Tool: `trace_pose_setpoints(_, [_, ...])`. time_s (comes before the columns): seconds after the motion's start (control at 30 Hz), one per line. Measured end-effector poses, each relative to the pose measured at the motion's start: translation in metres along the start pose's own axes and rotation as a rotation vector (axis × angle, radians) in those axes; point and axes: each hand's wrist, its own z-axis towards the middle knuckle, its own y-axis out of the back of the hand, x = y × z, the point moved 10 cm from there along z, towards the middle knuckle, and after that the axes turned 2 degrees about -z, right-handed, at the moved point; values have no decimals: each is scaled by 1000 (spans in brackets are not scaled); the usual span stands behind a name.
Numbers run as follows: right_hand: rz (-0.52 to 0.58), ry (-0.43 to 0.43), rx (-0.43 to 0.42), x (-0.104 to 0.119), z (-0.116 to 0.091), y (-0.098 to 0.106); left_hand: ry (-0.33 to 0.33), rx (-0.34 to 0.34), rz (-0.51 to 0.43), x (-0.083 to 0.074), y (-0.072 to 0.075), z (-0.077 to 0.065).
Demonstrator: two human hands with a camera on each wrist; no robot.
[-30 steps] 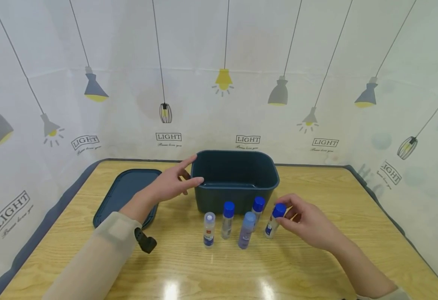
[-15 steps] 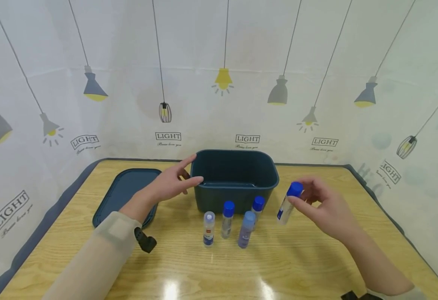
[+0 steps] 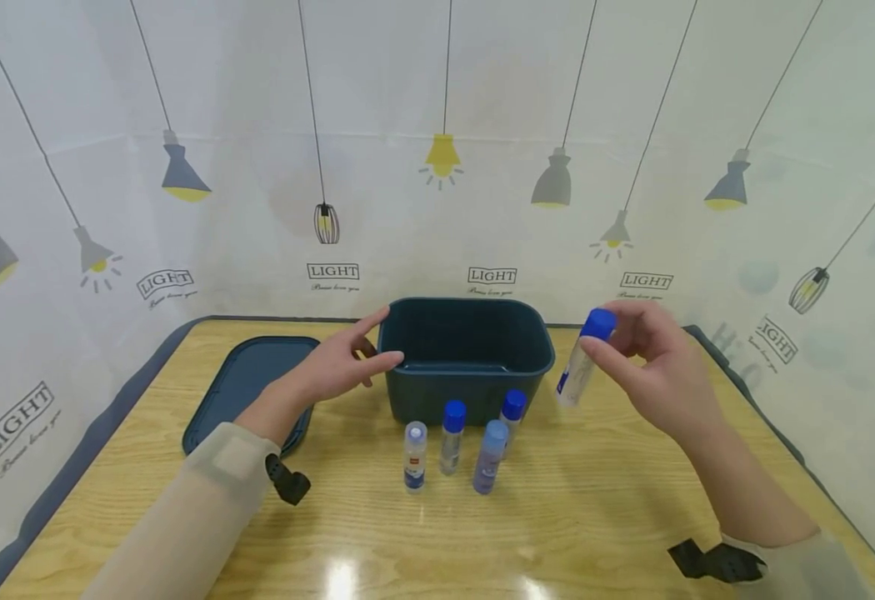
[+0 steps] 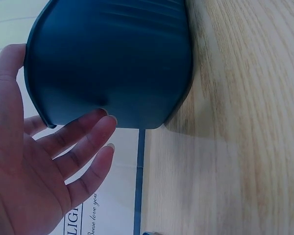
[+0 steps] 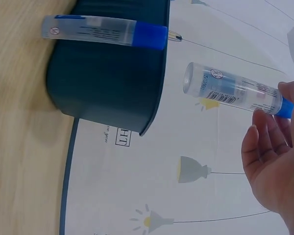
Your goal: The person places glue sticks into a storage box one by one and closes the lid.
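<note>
My right hand (image 3: pixel 658 367) pinches a clear glue bottle (image 3: pixel 576 373) by its blue cap, tilted above the table to the right of the dark teal bin (image 3: pixel 467 396). The right wrist view shows this glue bottle (image 5: pixel 235 90) apart from the bin, its printed label and barcode visible. My left hand (image 3: pixel 336 362) spans the left end of the bin, thumb and index finger at its rim. In the left wrist view, the other fingers (image 4: pixel 90 144) lie loosely by the bin's end wall (image 4: pixel 112 63). The bin stands open at the top.
Several similar bottles stand upright before the bin: a clear-topped one (image 3: pixel 415 462), a blue-capped one (image 3: pixel 452 442), a purplish one (image 3: pixel 488 462) and another blue-capped one (image 3: pixel 512 408). A dark lid (image 3: pixel 246 379) lies flat on the wooden table (image 3: pixel 347 533), left. A lamp-printed cloth (image 3: pixel 257 167) hangs behind.
My right hand has lifted the glue bottle off the table and carried it up, away and slightly right. The left hand keeps its place at the bin.
</note>
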Motion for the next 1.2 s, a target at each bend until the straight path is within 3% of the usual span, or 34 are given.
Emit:
trace_pose_setpoints(0.33, [7,-59,4,-6,34,-15,-6,-4,-11,0,0,-1])
trace_pose_setpoints(0.63, [17,-95,75,-25,59,-51,-21,-4,-23,-1,0,-1])
trace_pose_setpoints(0.9, [-50,-187,212,-47,76,-94,-24,-5,-27,-1,-1,-1])
trace_pose_setpoints(1.2, [-103,-201,373,-63,89,-139,-29,-8,-22,-2,-1,-1])
